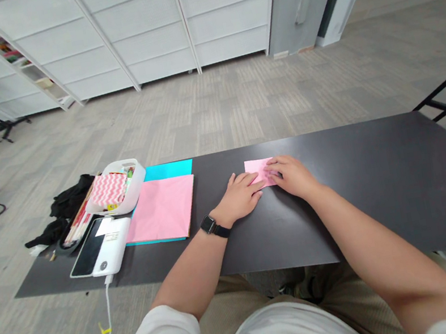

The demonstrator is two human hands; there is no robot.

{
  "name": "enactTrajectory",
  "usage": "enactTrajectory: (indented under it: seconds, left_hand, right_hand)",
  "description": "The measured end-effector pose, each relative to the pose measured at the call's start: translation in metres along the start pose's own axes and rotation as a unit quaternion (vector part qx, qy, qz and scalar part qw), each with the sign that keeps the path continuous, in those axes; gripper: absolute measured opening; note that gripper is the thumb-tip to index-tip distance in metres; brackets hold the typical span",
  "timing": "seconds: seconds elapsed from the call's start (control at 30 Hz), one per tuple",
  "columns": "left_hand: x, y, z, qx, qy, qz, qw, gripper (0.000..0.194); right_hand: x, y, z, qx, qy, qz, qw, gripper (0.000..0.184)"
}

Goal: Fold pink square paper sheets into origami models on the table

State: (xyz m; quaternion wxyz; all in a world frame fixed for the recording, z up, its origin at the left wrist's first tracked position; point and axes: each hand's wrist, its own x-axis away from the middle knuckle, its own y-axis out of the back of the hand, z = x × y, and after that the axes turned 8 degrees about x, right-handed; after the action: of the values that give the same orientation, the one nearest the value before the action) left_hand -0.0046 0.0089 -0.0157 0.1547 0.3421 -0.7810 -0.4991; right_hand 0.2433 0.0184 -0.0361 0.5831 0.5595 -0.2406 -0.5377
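Observation:
A small piece of pink paper [251, 166] lies on the dark table, partly covered by both hands. My left hand [240, 195] rests across its lower left part, fingers stretched out and palm down. A black watch sits on that wrist. My right hand [291, 174] touches the paper's right side, its bent fingers apart with their tips on the surface. The fingertips of the two hands almost meet over the paper. Whatever lies under the fingers is hidden.
Left of my hands lies a stack of pink and blue sheets [165, 209]. Beyond it are a white basket [136, 185] with a zigzag-patterned item, a black tray of pens [76, 227], black cloth [73, 198], and a phone [87, 254] beside a cabled white power bank [113, 247].

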Motion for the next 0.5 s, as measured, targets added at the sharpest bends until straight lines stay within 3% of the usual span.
enactTrajectory:
  seconds: [0.13,0.5]
  left_hand:
    - [-0.0020,0.0011,-0.0001,-0.003,0.006,0.000,1.000,0.044]
    - [-0.0038,0.0054,0.0024,0.007,-0.004,-0.034,0.999,0.036]
  right_hand:
    - [-0.0001,0.0008,0.0111,0.005,0.012,0.043,0.999,0.029]
    - [0.0019,-0.0049,0.0084,0.021,0.006,0.043,0.999,0.031]
